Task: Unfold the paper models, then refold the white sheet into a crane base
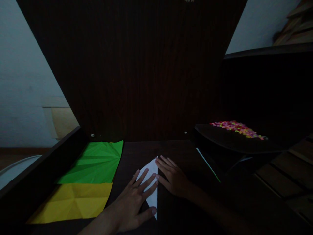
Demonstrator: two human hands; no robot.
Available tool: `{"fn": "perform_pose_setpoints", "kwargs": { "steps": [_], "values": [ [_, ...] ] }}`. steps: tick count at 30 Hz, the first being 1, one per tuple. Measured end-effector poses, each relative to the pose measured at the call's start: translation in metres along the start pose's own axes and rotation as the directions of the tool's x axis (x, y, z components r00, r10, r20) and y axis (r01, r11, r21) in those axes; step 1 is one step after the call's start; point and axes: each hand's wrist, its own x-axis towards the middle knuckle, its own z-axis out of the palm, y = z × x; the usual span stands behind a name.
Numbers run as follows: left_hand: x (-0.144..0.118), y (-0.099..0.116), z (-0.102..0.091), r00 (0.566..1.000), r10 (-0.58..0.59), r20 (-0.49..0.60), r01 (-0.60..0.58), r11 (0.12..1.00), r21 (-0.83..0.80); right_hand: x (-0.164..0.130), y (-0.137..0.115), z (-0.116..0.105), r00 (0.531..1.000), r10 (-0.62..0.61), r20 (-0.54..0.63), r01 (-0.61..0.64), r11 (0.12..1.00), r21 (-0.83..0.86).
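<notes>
though dim, left hand [133, 202] covers white paper [152, 182].

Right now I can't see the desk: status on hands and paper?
Left hand flat on white folded paper. Right hand pressing its right edge. Green sheet and yellow sheet lie left, apart.

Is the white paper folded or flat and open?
Folded: the white paper shows a pointed shape with a straight right edge, pressed under both hands.

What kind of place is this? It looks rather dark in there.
Probably a dim craft corner at home: a dark wooden desk with creased green paper and yellow paper lying flat, and both hands pressing a folded white sheet. It looks like origami.
</notes>
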Motion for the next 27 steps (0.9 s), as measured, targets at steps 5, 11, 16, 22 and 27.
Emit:
{"fn": "perform_pose_setpoints", "kwargs": {
  "steps": [5, 11, 16, 22, 27],
  "values": [
    [0.0001, -0.0029, 0.0034, 1.000, 0.025, -0.014, -0.025, 1.000, 0.003, -0.0003, 0.0023, -0.0001, 1.000, 0.001, 0.013, -0.001, 1.000, -0.011],
    [-0.0047, 0.0022, 0.0054, 0.997, 0.039, -0.072, -0.035, 0.997, 0.063, -0.0002, 0.0037, 0.0011, 1.000, 0.010, 0.014, -0.010, 1.000, -0.022],
    [-0.0045, 0.0037, 0.0049, 0.996, 0.058, -0.075, -0.051, 0.994, 0.094, 0.0011, 0.0039, 0.0008, 0.999, 0.035, 0.033, -0.034, 0.999, -0.036],
    [-0.0035, 0.0045, 0.0022, 0.996, 0.046, -0.081, -0.041, 0.997, 0.070, 0.0024, 0.0029, 0.0000, 0.996, 0.059, 0.066, -0.055, 0.996, -0.066],
    [-0.0039, 0.0033, 0.0032, 0.995, 0.051, -0.090, -0.046, 0.997, 0.059, 0.0005, 0.0050, 0.0026, 0.998, 0.029, 0.061, -0.025, 0.997, -0.070]
  ]
}}
